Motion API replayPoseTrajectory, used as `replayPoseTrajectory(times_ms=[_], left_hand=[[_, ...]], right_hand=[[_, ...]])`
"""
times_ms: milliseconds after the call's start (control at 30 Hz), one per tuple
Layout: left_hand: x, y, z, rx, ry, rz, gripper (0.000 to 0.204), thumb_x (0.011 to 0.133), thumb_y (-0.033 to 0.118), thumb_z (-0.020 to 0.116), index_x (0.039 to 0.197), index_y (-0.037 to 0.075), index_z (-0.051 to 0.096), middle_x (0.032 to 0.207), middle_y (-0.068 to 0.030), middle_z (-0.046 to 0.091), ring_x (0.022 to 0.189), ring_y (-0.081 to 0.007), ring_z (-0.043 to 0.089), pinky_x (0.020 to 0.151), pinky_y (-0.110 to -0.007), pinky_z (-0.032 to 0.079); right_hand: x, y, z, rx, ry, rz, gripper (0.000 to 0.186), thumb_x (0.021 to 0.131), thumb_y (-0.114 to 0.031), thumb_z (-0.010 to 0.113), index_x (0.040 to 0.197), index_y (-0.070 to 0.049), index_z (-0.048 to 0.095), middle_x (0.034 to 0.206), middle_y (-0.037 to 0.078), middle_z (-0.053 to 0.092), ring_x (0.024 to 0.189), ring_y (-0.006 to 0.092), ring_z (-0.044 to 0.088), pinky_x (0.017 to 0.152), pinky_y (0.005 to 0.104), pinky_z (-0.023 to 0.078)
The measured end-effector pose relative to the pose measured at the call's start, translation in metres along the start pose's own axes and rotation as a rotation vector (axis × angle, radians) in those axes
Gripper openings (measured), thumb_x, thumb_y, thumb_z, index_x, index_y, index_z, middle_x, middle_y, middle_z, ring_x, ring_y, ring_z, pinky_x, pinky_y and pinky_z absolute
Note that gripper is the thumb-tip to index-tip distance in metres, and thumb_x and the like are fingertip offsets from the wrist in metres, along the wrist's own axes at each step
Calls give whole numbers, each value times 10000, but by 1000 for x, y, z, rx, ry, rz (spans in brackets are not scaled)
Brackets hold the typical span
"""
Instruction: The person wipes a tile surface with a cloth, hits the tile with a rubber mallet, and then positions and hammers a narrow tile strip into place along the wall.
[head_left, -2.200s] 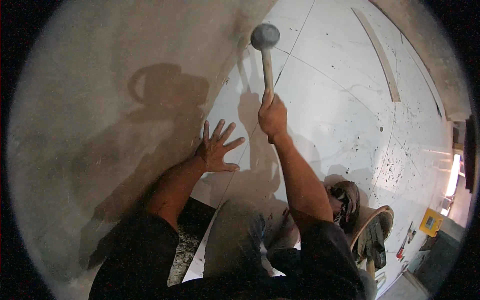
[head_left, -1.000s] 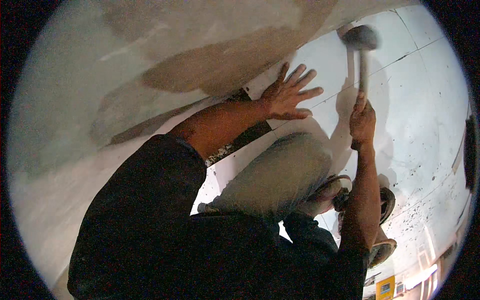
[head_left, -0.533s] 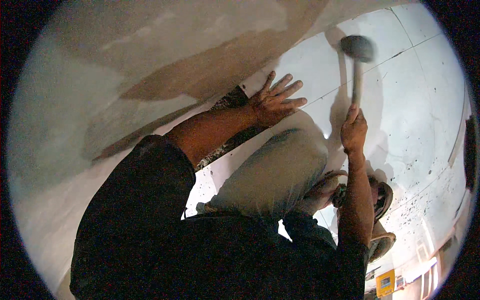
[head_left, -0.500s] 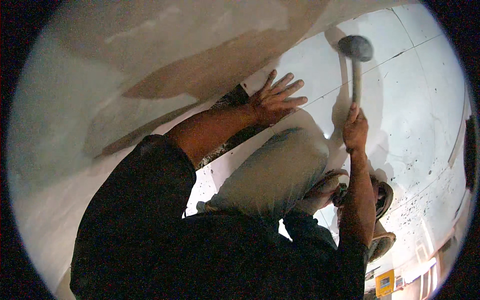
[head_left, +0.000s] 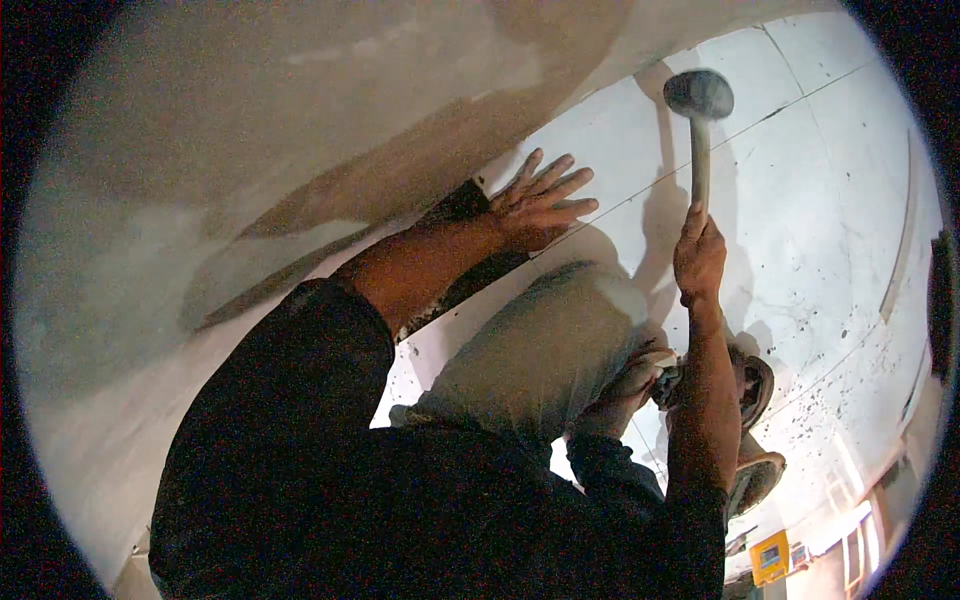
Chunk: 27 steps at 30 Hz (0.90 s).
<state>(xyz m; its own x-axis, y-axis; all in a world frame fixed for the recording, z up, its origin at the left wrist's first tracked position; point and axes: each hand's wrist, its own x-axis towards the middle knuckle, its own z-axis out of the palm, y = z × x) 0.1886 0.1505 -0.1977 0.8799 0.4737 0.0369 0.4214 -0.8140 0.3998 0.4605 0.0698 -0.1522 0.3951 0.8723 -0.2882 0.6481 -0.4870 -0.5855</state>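
The floor (head_left: 800, 230) consists of large white tiles separated by thin dark joint lines and speckled with small dark spots. The left hand (head_left: 540, 205) lies flat on one tile, fingers spread, near the wall.

Since two seconds ago the view swings left, so the grey wall (head_left: 250, 200) now fills the left side. The left hand (head_left: 540, 205) sits farther along the white tile (head_left: 800, 200). The right hand (head_left: 698, 262) carries the mallet (head_left: 699, 100) to the far right.
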Motion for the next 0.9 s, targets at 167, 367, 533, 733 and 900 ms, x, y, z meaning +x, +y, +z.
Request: replayPoseTrajectory(times_ms=[167,367,533,733,900], left_hand=[[9,-9,0,77,13,37,444,920,365,528,1345,240,501,1536,-106,265,1424,-338,210,1146,-596,87],[5,0,-5,150,-94,-95,592,951,497,423,1453,190,355,1566,-120,168,1443,-349,124,1151,-577,34],[13,7,-5,158,-91,-86,720,937,607,352,1477,135,294,1564,-153,140,1441,-375,85,1141,-594,44],[38,22,5,221,-199,-173,857,888,676,386,1503,113,193,1546,-252,46,1418,-469,31,1066,-711,13],[113,33,13,189,-199,-192,817,917,606,399,1508,95,158,1547,-258,21,1426,-454,-5,1066,-708,-7]], right_hand=[[19,35,14,-106,227,-156,581,982,-504,406,771,21,537,604,133,521,567,249,550,541,413,448],[12,35,-89,561,247,193,540,969,-527,437,844,-11,534,526,40,498,388,123,464,353,276,371],[-12,171,-154,432,497,484,581,917,-575,510,820,-5,563,536,67,524,380,146,468,343,305,373],[-64,309,-199,392,593,729,648,844,-612,606,815,35,617,529,30,502,402,158,476,380,306,405],[-68,234,-187,-618,555,813,640,933,-465,539,1325,31,441,1226,309,508,1141,372,534,894,518,466]])
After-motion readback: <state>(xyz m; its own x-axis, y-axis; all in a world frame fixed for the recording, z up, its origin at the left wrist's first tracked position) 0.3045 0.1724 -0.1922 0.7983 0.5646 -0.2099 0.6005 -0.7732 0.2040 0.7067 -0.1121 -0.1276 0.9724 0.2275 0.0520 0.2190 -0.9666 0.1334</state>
